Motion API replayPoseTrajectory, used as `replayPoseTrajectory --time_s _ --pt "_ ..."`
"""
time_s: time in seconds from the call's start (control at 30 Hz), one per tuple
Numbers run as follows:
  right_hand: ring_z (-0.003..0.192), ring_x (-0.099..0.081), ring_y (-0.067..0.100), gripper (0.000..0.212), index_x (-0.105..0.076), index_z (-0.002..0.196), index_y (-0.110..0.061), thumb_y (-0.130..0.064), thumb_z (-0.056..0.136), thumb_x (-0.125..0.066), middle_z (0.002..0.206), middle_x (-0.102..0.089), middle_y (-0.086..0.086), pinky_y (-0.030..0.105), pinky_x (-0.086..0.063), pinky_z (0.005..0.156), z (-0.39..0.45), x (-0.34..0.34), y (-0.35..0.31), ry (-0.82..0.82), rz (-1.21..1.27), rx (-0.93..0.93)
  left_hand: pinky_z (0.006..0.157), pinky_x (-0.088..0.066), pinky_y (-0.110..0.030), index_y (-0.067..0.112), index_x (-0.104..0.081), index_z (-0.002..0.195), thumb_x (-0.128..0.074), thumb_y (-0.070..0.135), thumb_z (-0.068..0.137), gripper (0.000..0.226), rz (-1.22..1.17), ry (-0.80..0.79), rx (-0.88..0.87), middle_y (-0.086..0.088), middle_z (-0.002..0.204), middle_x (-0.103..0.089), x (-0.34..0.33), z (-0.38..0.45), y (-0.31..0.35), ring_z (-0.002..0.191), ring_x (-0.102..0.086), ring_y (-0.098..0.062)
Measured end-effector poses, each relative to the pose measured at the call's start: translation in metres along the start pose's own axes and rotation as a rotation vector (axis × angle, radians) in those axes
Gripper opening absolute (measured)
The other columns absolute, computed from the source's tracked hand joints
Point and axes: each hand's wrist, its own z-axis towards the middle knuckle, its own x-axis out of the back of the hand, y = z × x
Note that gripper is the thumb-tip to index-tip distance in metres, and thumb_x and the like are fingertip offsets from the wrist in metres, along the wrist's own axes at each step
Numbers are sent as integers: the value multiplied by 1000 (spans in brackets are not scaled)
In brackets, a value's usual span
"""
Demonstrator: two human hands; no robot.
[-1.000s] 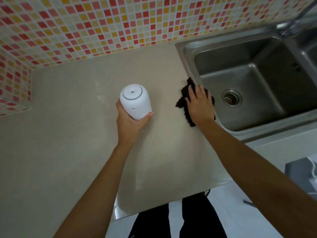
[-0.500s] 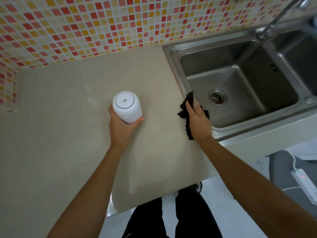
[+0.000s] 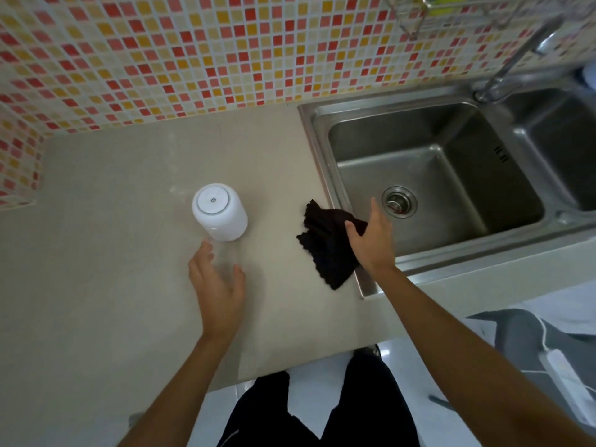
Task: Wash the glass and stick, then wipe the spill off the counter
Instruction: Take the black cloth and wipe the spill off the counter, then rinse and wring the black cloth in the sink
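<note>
A white cylindrical container [image 3: 220, 211] stands on the beige counter [image 3: 96, 269]. My left hand [image 3: 217, 282] hovers just in front of it, fingers spread, holding nothing. A black cloth [image 3: 325, 243] hangs over the counter's right edge beside the sink [image 3: 429, 175]. My right hand [image 3: 372, 238] grips that cloth between thumb and fingers, lifted slightly. No glass or stick shows in this view.
A steel double sink with a drain [image 3: 399, 201] and a tap [image 3: 516, 59] fills the right side. Mosaic tiles [image 3: 193, 53] cover the back wall. A white power strip [image 3: 571, 379] lies on a grey surface at lower right.
My left hand has let go of the white container and drawn back. My right hand has gone from pressing the cloth flat to pinching and lifting it.
</note>
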Motion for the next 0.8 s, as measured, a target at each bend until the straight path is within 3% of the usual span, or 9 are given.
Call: replayPoseTrajectory --time_s 0.07,0.13,0.23,0.37,0.43,0.53,0.6,0.7,0.8 --pt "129 -45 32 71 -38 144 -13 -55 90 -55 137 -52 13 47 -39 106 7 8 9 -79 -94 -48 100 -44 -42 7 -44 135 -59 0 87 51 49 -36 -139 -9 123 -46 -14 -2 15 115 -47 -23" --pt "110 -60 27 58 -58 127 -12 -55 88 -60 112 -66 8 33 -51 86 17 16 16 -159 13 -26 98 -44 -38 9 -54 126 -57 1 90 37 111 -113 -264 -6 116 -51 -36 3 35 112 -48 -20" --pt "85 -65 20 23 -71 95 -14 -35 87 -69 81 -66 0 15 -39 59 39 35 25 -299 132 15 99 -35 -21 13 -56 126 -54 11 96 31 192 -270 -335 -5 122 -54 -79 22 72 113 -47 -19" --pt "79 -63 16 10 -67 84 -18 -27 85 -72 80 -67 0 26 -43 72 69 63 36 -566 239 50 109 -33 -34 18 -42 141 -53 13 94 49 364 -500 -250 -4 145 -41 -136 57 116 131 -35 -26" --pt "69 -57 6 9 -63 86 -12 -18 88 -69 76 -62 -2 17 -43 66 79 78 38 -660 324 72 110 -34 -45 22 -38 144 -57 14 87 60 568 -673 -227 -6 147 -37 -154 70 130 132 -32 -31" --pt "63 -52 -4 10 -57 85 -12 -11 92 -63 77 -59 -3 6 -40 58 91 101 35 -724 390 93 103 -36 -48 29 -48 136 -57 29 90 47 775 -769 -230 -9 131 -46 -167 75 142 122 -42 -31" --pt "68 -55 1 13 -55 83 -17 -11 93 -62 82 -61 -2 10 -44 61 101 116 39 -726 409 117 99 -38 -45 27 -58 126 -55 34 94 33 743 -740 -234 -10 118 -52 -171 72 149 114 -47 -30" --pt "85 -66 20 23 -51 94 -27 -14 88 -69 99 -68 8 34 -56 75 112 147 43 -699 458 102 84 -43 -35 17 -68 102 -63 29 91 18 491 -640 -224 -5 101 -55 -172 63 171 96 -53 -22" --pt "82 -67 19 46 -49 103 -27 -6 76 -79 96 -68 11 33 -56 72 124 185 47 -626 493 105 72 -41 -20 21 -66 88 -68 22 88 3 273 -607 -220 6 85 -60 -169 57 203 82 -57 -12"
